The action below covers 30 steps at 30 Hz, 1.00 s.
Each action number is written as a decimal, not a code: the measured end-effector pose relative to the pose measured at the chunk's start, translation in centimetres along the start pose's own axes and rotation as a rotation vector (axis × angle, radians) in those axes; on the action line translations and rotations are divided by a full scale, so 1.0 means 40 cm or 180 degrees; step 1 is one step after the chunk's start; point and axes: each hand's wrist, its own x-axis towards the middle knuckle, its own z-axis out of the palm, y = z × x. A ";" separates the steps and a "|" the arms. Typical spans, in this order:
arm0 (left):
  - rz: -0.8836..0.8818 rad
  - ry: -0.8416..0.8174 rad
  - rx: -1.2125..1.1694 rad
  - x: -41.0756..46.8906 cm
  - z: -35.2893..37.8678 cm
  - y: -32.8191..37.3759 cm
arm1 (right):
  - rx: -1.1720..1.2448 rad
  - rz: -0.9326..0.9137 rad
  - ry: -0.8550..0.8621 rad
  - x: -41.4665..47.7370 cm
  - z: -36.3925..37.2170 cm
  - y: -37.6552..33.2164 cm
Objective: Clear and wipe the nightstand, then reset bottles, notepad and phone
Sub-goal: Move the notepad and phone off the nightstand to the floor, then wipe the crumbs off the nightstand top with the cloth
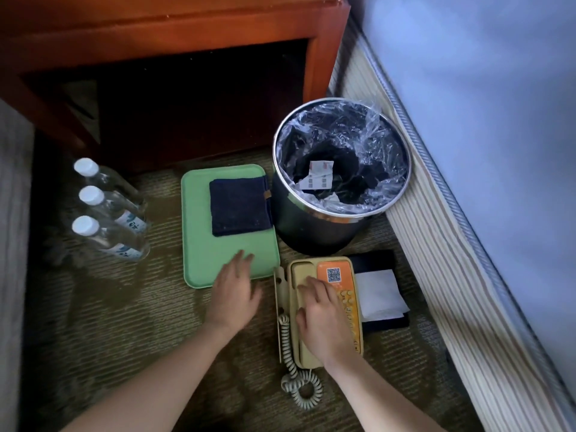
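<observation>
Red-brown wood is filling the top of my view: the nightstand, with the task's things all sitting on the carpet below it. The green tray is looking stiff and light. My left hand is resting flat on its near edge, fingers straight, holding nothing.

The phone, just right of the tray, is looking like light hollow plastic. I am judging it best lifted by the base with the handset pinned, since the coiled cord could drag. My right hand is lying spread across the handset, not wrapped round it.

The three bottles, standing left of the tray, are looking full, so heavy and slick; I am favouring a hold at the waist. The notepad, just right of the phone, is looking thin and floppy.

I am seeing a QR code on the phone's orange panel. The bottle labels are proving too small to read.
</observation>
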 end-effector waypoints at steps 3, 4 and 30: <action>-0.1488 0.0356 -0.0471 0.034 -0.037 -0.104 | -0.0023 -0.0128 0.0045 0.025 -0.002 -0.022; -0.2024 0.0316 -0.0633 0.044 -0.044 -0.148 | -0.0007 -0.0162 0.0045 0.034 0.001 -0.032; -0.2644 -0.0648 -0.1978 0.022 -0.054 -0.479 | -0.1233 -0.0720 -0.1686 0.290 0.114 -0.233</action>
